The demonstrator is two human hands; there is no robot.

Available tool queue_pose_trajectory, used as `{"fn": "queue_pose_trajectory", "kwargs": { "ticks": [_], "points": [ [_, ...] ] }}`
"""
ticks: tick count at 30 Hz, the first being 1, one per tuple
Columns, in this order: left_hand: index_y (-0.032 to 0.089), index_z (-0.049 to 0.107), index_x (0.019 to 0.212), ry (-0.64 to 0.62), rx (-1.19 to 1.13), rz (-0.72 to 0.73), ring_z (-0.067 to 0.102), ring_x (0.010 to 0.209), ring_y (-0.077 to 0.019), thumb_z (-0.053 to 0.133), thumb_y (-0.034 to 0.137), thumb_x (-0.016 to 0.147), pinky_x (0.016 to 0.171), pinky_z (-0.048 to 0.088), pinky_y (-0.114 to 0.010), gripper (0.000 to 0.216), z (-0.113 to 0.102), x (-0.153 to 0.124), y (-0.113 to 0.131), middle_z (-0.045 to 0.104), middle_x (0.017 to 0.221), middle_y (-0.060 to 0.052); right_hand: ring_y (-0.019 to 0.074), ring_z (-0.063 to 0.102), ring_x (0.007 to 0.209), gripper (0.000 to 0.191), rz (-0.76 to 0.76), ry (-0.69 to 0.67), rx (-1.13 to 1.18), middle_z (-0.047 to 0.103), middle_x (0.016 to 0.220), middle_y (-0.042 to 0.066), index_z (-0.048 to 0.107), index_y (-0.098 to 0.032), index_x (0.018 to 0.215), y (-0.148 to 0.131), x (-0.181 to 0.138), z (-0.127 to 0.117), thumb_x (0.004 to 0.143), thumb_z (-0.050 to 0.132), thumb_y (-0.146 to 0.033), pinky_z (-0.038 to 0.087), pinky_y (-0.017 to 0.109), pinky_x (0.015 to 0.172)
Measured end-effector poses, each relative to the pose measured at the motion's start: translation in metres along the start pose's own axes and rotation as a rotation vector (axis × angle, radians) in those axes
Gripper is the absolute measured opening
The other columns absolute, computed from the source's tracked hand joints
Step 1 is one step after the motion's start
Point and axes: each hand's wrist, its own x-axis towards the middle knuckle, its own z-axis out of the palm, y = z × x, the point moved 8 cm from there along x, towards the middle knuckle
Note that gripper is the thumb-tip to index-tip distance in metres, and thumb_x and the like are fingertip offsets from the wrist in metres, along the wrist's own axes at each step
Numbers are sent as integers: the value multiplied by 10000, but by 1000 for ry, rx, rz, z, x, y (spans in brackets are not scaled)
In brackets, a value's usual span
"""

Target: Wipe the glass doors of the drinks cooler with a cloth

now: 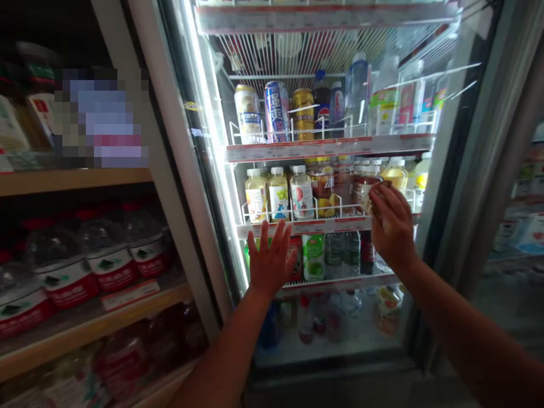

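Note:
My left hand (271, 258) is open, fingers spread, in front of the lower shelves of a lit drinks cooler. Just above its fingertips stand small white-capped bottles, among them a green-labelled bottle (279, 195) and a pinkish-labelled bottle (301, 194). A green carton (313, 258) is beside the hand, on the shelf below. Farther right, my right hand (393, 226) is raised before the middle shelf, its fingers closed on a small crumpled, cloth-like thing (374, 198) in brown and white. Fingers hide most of it. Behind that hand is a yellow bottle (396, 174).
Cans and bottles fill the upper shelf (297, 152), behind a wire guard. On the left, wooden shelving (76, 180) holds red-capped water bottles (104, 249). The cooler's metal frame (480, 198) stands at right. More bottles and a tub (387, 309) sit at the bottom.

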Motion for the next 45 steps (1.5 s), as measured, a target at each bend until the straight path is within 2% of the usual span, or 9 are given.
{"fn": "queue_pose_trajectory", "kwargs": {
  "ticks": [3,7,13,19,23,29,35,41,45],
  "points": [
    [200,184,1574,-10,0,-4,77,1536,-306,562,405,931,1247,48,-597,773,0,0,0,408,1552,-71,282,454,1398,499,37,29,-23,527,1471,82,497,-287,1444,10,-9,-8,957,526,-180,426,534,1154],
    [189,190,1572,-8,0,2,97,1533,-321,562,395,931,1248,43,-597,770,0,0,1,415,1547,-66,285,461,1392,468,58,-9,-49,537,1458,103,521,-255,1423,24,-25,-12,959,526,-196,438,527,1138],
    [187,191,1573,-6,8,3,101,1531,-332,560,408,933,1248,39,-602,771,1,0,0,413,1549,-72,288,464,1385,445,149,80,-79,531,1460,112,530,-226,1417,57,-17,-25,973,500,-230,396,552,1158],
    [204,154,1578,-10,-4,-3,73,1536,-304,565,397,930,1249,41,-598,792,0,1,0,418,1545,-73,295,471,1379,474,200,116,-78,538,1452,125,517,-223,1428,56,-23,-23,955,542,-215,400,591,1146],
    [205,144,1579,-16,-3,-11,65,1536,-299,563,406,933,1250,33,-594,796,1,0,0,407,1551,-73,291,451,1395,490,181,84,-52,519,1469,124,494,-233,1448,39,-11,-15,960,525,-204,386,578,1163],
    [211,151,1578,-18,-11,-15,74,1536,-296,569,410,931,1253,36,-588,795,1,0,0,412,1547,-60,300,413,1424,577,29,-9,14,497,1491,89,441,-297,1482,-13,-3,6,937,545,-136,412,569,1158],
    [211,136,1579,8,-10,-17,69,1536,-279,572,401,932,1256,45,-578,803,-3,1,1,420,1541,-64,286,390,1442,646,-43,-85,132,486,1503,30,378,-369,1508,-53,21,28,938,521,-101,421,552,1169],
    [215,171,1575,-8,-20,-15,82,1535,-290,567,409,933,1255,38,-584,779,0,0,0,417,1544,-58,262,410,1432,710,-187,-199,198,545,1452,50,306,-334,1544,-96,9,49,921,527,-73,436,511,1163],
    [224,179,1574,-11,-25,-20,77,1535,-294,566,412,933,1252,38,-590,772,0,-1,0,405,1551,-62,241,421,1427,696,-215,-240,178,553,1451,23,277,-347,1552,-110,23,59,940,489,-91,396,498,1188]
  ]
}}
